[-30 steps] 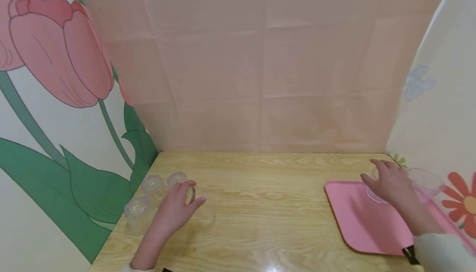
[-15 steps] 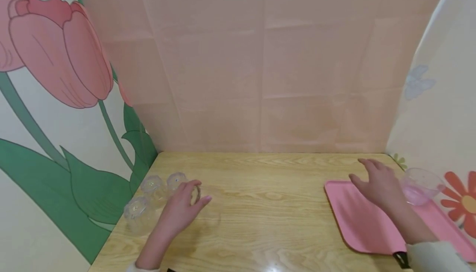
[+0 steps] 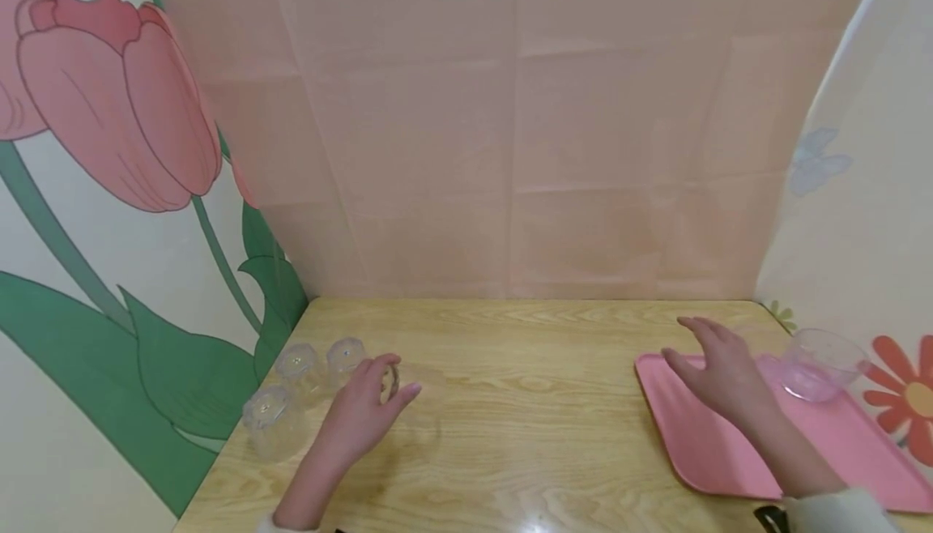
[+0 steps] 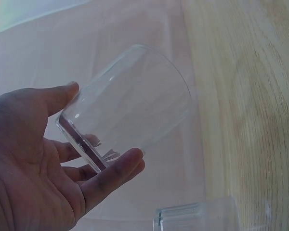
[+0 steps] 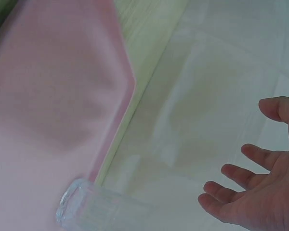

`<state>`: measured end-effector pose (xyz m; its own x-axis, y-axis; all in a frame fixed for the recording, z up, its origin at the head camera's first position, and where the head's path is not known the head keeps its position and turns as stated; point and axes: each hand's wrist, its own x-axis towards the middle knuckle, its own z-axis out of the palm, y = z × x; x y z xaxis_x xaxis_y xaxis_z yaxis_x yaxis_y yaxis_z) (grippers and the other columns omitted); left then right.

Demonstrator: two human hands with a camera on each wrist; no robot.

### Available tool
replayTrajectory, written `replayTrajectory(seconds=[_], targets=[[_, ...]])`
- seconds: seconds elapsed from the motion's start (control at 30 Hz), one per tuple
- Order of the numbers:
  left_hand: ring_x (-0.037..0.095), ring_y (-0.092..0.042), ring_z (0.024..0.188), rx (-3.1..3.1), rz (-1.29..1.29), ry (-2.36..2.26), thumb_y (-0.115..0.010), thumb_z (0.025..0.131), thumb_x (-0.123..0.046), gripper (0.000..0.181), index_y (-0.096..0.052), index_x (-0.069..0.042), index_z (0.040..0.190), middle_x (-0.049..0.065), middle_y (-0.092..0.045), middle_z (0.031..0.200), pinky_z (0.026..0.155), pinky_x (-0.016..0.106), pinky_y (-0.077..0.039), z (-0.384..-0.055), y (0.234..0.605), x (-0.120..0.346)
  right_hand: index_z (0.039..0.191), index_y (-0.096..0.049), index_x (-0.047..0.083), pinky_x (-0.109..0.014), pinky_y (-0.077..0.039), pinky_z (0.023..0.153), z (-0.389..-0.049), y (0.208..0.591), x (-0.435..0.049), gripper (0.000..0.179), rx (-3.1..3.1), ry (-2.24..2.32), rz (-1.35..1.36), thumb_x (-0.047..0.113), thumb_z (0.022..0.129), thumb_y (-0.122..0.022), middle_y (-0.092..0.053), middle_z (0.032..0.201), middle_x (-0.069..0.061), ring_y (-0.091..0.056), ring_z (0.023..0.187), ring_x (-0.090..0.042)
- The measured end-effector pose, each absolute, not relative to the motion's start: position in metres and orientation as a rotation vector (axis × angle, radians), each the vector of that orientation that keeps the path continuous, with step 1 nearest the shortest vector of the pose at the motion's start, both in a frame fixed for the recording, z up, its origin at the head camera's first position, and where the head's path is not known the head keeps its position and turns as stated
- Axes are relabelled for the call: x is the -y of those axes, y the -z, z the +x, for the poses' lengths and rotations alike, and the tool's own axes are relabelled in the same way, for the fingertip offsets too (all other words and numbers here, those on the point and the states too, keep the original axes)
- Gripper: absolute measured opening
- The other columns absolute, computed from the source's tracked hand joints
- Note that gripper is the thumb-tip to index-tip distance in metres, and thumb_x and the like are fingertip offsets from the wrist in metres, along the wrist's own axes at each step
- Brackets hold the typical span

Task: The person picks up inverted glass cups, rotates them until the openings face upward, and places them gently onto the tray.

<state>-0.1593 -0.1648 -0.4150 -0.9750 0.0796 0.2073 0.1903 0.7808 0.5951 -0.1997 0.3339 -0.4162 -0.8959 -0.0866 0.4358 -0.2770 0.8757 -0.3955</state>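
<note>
My left hand (image 3: 359, 413) grips a clear drinking glass (image 4: 130, 96) near its base, with the thumb on one side and fingers on the other. The glass is tilted off the table, its mouth pointing away from the palm. Three more clear glasses (image 3: 268, 415) stand at the left of the table, base up, beside this hand. My right hand (image 3: 722, 375) hovers over the pink tray (image 3: 710, 444), fingers spread and holding nothing. Another clear glass (image 3: 816, 367) stands mouth up by the tray's far right part, apart from the right hand.
The wooden table (image 3: 532, 403) spreads between the hands. A pink sheet (image 3: 466, 128) hangs along its far edge. Printed flower walls close in the left and right sides, with the right one (image 3: 867, 249) close to the tray.
My right hand has let go of the glass on the tray and drawn left from it. The left hand, with its glass, has shifted slightly to the right.
</note>
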Motion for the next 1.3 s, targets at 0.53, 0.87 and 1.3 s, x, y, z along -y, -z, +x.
replayTrajectory(seconds=[0.53, 0.87, 1.3], targets=[[0.028, -0.063, 0.110, 2.737, -0.241, 1.109, -0.064, 0.094, -0.057, 0.062, -0.054, -0.018, 0.141, 0.006, -0.059, 0.130, 0.080, 0.045, -0.056, -0.162, 0.418, 0.157, 0.144, -0.046, -0.004, -0.075, -0.034, 0.097, -0.181, 0.414, -0.297, 0.065, 2.639, -0.804, 0.319, 0.032, 0.096, -0.071, -0.042, 0.145, -0.035, -0.039, 0.130, -0.059], [0.026, -0.063, 0.111, 2.706, -0.272, 1.172, -0.066, 0.095, -0.051, 0.057, -0.054, -0.019, 0.140, 0.005, -0.060, 0.129, 0.085, 0.047, -0.055, -0.162, 0.416, 0.152, 0.146, -0.046, 0.001, -0.072, -0.035, 0.098, -0.170, 0.414, -0.277, 0.063, 2.611, -0.898, 0.331, 0.033, 0.097, -0.070, -0.043, 0.147, -0.029, -0.040, 0.133, -0.055], [0.028, -0.061, 0.116, 2.673, -0.325, 1.206, -0.063, 0.097, -0.051, 0.060, -0.052, -0.014, 0.143, 0.009, -0.058, 0.135, 0.093, 0.051, -0.053, -0.158, 0.413, 0.145, 0.146, -0.048, 0.002, -0.066, -0.043, 0.097, -0.160, 0.411, -0.253, 0.059, 2.571, -1.032, 0.401, 0.028, 0.097, -0.070, -0.048, 0.147, -0.025, -0.052, 0.124, -0.051]])
